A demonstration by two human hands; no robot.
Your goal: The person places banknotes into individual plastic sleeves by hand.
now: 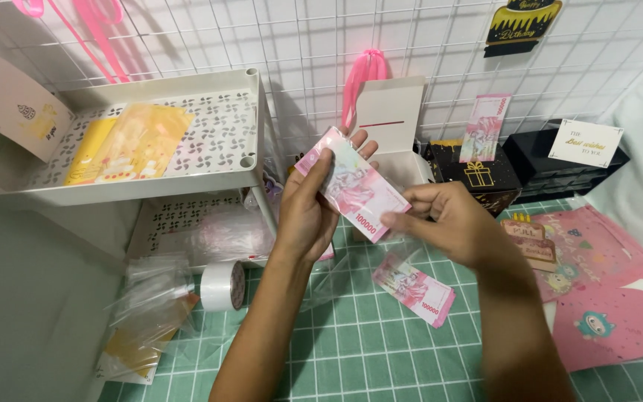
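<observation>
My left hand point(308, 212) holds a stack of pink banknotes point(351, 182) upright above the green cutting mat point(381, 350), thumb across the front. My right hand point(444, 222) pinches the stack's lower right corner with fingertips and thumb. A clear plastic sleeve seems to hang under the notes, though it is hard to make out. A second small stack of pink banknotes point(414, 289) lies flat on the mat just below my right hand.
A white perforated shelf rack point(210, 175) with yellow packets point(132, 145) stands at the left. A tape roll point(222, 285) and clear plastic bags point(150, 298) lie below it. Black gift boxes point(478, 179), a white card box point(388, 112) and pink printed sheets point(604, 298) sit right, before a wire grid wall.
</observation>
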